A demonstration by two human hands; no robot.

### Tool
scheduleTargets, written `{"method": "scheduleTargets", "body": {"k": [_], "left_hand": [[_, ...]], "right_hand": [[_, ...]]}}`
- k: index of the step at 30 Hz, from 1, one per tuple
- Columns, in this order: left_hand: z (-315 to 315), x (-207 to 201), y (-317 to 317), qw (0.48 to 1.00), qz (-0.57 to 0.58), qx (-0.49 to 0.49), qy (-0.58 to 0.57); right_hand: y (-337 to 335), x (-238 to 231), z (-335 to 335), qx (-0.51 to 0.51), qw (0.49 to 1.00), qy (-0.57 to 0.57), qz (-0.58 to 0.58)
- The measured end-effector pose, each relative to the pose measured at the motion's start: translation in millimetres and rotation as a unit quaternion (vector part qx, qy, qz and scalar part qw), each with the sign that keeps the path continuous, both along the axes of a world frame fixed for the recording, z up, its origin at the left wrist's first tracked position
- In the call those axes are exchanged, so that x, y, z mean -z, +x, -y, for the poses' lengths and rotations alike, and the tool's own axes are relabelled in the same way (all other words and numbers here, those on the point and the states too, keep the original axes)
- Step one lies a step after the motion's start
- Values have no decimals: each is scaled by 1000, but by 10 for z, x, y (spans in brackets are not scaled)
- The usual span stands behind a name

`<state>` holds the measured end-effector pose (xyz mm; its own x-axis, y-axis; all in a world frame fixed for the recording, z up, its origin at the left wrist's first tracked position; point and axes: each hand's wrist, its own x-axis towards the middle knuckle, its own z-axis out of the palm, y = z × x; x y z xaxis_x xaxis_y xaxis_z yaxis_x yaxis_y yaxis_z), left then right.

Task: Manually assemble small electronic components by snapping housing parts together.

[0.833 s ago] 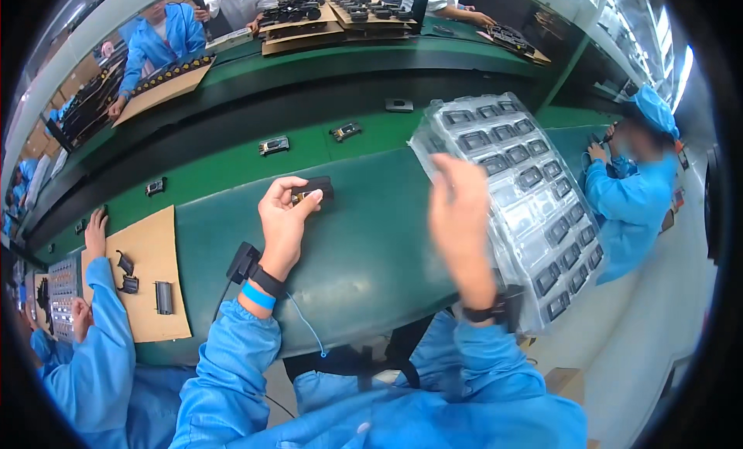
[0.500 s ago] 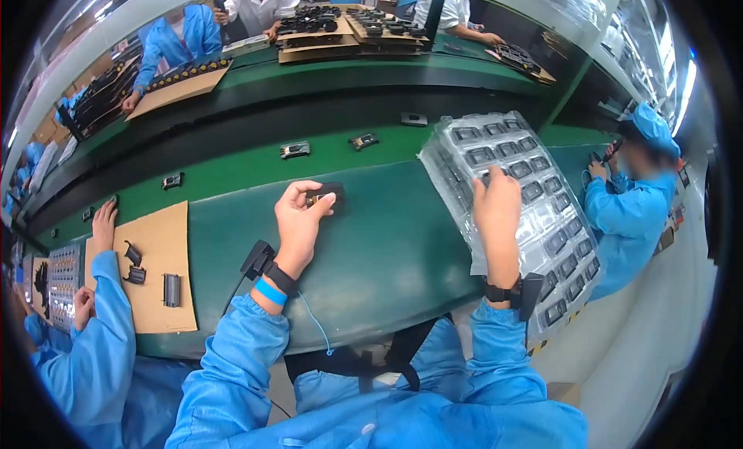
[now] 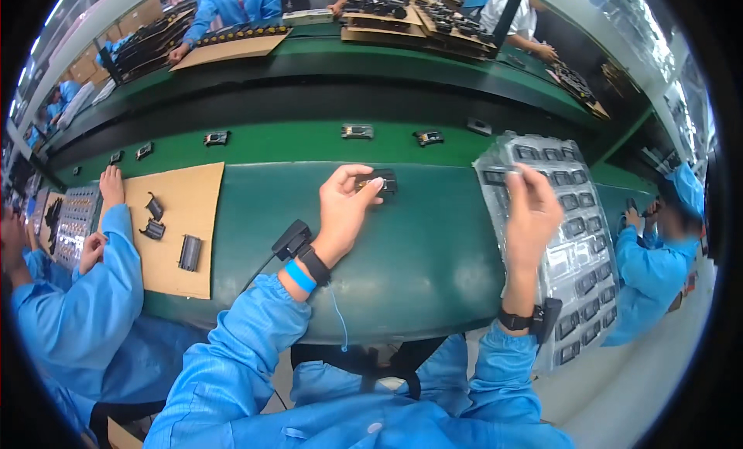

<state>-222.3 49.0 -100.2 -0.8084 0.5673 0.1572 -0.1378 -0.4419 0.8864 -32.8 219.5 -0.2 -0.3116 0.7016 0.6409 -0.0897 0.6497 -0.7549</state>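
Observation:
My left hand point(image 3: 346, 211) is closed, pinching a small black plastic housing point(image 3: 383, 181) between thumb and fingers, just above the green work surface. A light metallic spot shows on the housing near the thumb. My right hand point(image 3: 534, 221) is over the left side of a clear plastic blister tray point(image 3: 553, 236). Its thumb and fingers pinch a thin dark frame part point(image 3: 497, 174), partly hidden and slightly blurred. Several dark frame parts point(image 3: 587, 282) sit in the tray's pockets. Both wrists wear dark straps with small black boxes.
A green conveyor belt point(image 3: 286, 142) beyond the work surface point(image 3: 309, 193) carries several small black assemblies point(image 3: 357, 131). At left, a cardboard sheet point(image 3: 197, 282) holds black parts point(image 3: 190, 252), beside a co-worker's arm point(image 3: 120, 248). Another co-worker point(image 3: 658, 248) is at right. People work across the line.
My right hand has come up from the tray pockets with the thin dark part. My left hand still holds the black housing. The whole view has shifted, so the scene sits farther right.

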Motion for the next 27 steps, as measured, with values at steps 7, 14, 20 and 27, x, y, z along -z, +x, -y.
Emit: {"method": "scheduleTargets", "body": {"k": [7,14,20,27], "left_hand": [[21,49,-68,999,43,-17,19],[37,22,-41,998,49,6,28],[28,15,-30,999,21,41,10],[20,30,3,998,-24,61,-13]], "right_hand": [[-979,597,297,-332,902,-268,70],[-1044,825,291,-310,904,-283,77],[-1042,920,292,-272,923,-255,91],[-1060,992,259,-274,929,-240,62]]}}
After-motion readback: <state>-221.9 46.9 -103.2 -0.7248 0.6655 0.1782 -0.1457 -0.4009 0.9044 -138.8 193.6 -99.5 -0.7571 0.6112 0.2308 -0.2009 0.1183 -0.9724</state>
